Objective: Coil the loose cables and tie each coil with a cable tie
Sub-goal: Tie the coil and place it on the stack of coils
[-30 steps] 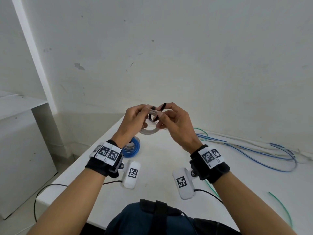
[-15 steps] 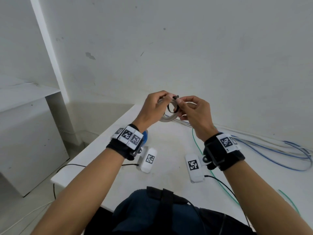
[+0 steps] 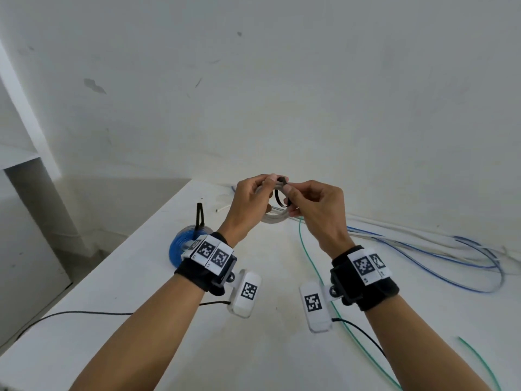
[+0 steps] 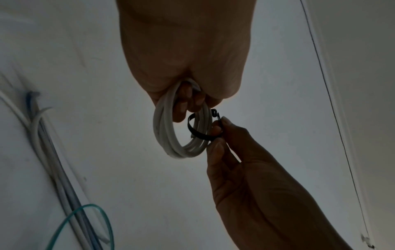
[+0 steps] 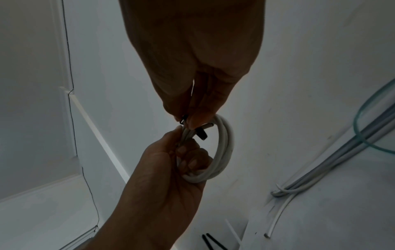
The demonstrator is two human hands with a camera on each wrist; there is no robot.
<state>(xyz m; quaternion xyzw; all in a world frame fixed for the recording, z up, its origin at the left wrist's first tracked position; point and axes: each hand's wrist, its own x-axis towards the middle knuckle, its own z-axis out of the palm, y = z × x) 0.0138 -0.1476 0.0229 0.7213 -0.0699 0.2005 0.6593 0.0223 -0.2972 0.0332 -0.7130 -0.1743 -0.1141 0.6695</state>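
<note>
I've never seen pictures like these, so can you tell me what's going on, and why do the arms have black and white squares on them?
A person wears three cameras: one on the head, one on each wrist. The squares are marker tags on the wrist straps. The big picture looks down from the head; the two dark ones look along each hand. The left hand holds a white cable coil. The right hand pinches a black cable tie looped loosely around the coil. On the white table lie a blue coil, already tied, a loose green cable, and blue and white cables by the wall.
</note>
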